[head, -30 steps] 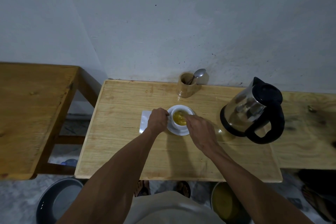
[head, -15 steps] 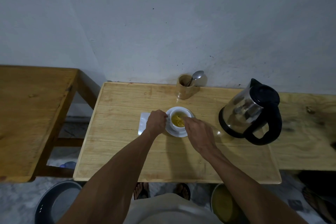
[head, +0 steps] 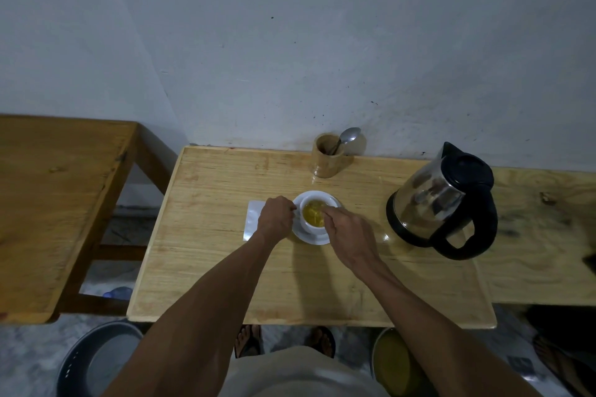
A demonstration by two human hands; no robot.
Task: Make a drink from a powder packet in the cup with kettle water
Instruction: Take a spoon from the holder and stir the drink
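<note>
A white cup (head: 310,228) of yellow drink (head: 310,214) stands on a white saucer (head: 317,194) in the middle of the light wooden table (head: 219,255). My left hand (head: 275,217) is closed at the cup's left side, on its handle. My right hand (head: 350,232) is pinched over the right rim on a thin spoon that dips into the drink; most of it is hidden. A pale packet (head: 253,216) lies flat under my left hand. The steel kettle (head: 432,200), with black lid and handle, stands to the right, apart from the cup.
A wooden holder (head: 327,159) with another spoon (head: 350,135) stands at the wall behind the cup. A darker wooden table (head: 48,203) is on the left across a gap. Below the front edge are a dark basin (head: 96,361), a yellow one (head: 396,361) and my feet.
Both hands stay at the cup; the right hand's fingers shift slightly around the rim while the liquid swirls. The view has tilted up a little.
</note>
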